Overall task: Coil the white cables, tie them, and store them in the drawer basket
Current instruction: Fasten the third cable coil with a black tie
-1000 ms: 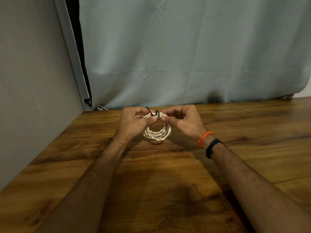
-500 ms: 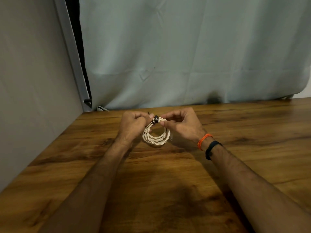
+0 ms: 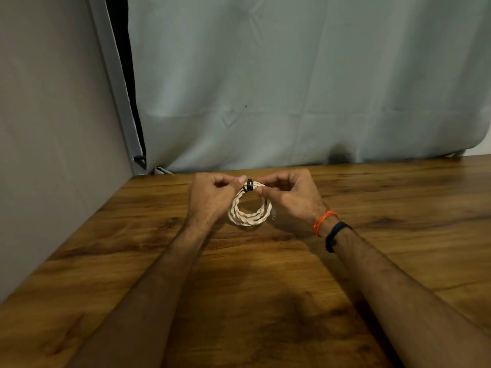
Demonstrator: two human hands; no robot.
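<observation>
White cable coil (image 3: 249, 211), held just above the wooden table (image 3: 265, 301), hangs below both hands, left hand (image 3: 212, 197) and right hand (image 3: 289, 197) pinching its top beside the black tie (image 3: 249, 185).

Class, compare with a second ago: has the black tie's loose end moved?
Yes. The black tie now lies wrapped tight on the white cable coil; its tail no longer sticks up toward the curtain.
</observation>
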